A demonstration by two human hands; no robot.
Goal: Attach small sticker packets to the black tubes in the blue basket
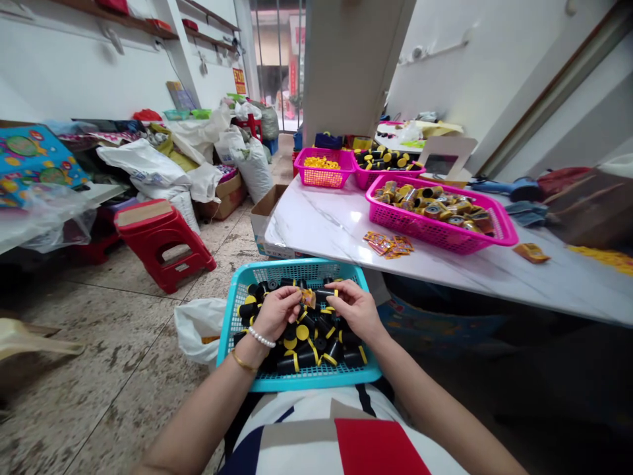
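A blue basket (227, 330) full of black cylinders with yellow rims lies just in front of my body. Above its contents, my left hand (279, 309) pinches a small orange printed wrapper (309, 299). My right hand (353, 307) grips one black cylinder (325, 295) by its yellow-rimmed end, its other end close to the wrapper. Whether wrapper and cylinder touch is too small to tell.
On the white table (316, 227) stand a pink basket of wrapped pieces (445, 237), a pink basket of yellow parts (324, 177) and a pile of flat wrappers (388, 245). A red stool (165, 244) and a white bag (198, 326) are at the left.
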